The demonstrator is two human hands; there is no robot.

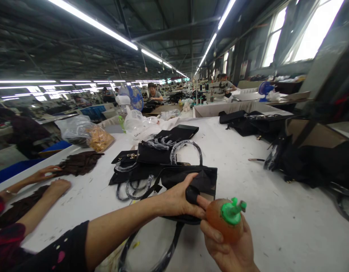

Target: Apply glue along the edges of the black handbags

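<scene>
A black handbag (207, 174) lies in front of me on the white table, with a plastic-wrapped round handle (174, 241) hanging toward me. My left hand (177, 198) is closed on the bag's near part, its thumb raised beside a dark curled piece (192, 195) of the bag. My right hand (231, 247) is wrapped round an orange-brown squeeze bottle (222, 223) with a green nozzle cap (231, 212). One right finger reaches to the dark curled piece, close to my left fingertips. The bag's underside is hidden by my left hand.
More black handbags (151, 153) with wrapped handles lie just beyond. Others (310, 158) are heaped at the right. On the left, a co-worker's hands (56, 189) touch dark brown pieces (79, 163). Plastic bags (140, 122) and a blue fan (136, 99) stand farther back.
</scene>
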